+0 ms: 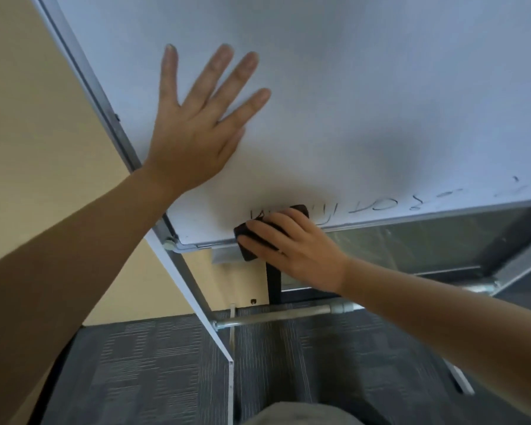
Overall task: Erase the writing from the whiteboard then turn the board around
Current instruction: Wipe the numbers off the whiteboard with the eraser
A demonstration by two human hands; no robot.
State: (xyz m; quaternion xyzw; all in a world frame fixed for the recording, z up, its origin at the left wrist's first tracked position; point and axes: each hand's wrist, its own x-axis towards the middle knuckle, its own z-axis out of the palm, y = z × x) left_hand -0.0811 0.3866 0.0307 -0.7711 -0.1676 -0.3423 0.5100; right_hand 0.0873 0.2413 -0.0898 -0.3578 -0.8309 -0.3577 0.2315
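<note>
The writing (365, 207) ran in dark strokes along the bottom edge of the board (350, 87), which filled the upper view in its metal frame (193, 289), with fainter marks toward the right. The right hand (292, 240) gripped a dark eraser (249, 237), fingers curled over its back to press it flat against the left end of the line, apparently so the wipe could proceed rightward. The left hand (196, 124) lay flat with fingers spread on bare board higher up, holding nothing, probably to steady the panel against the wiping pressure above the carpet (135, 363).
</note>
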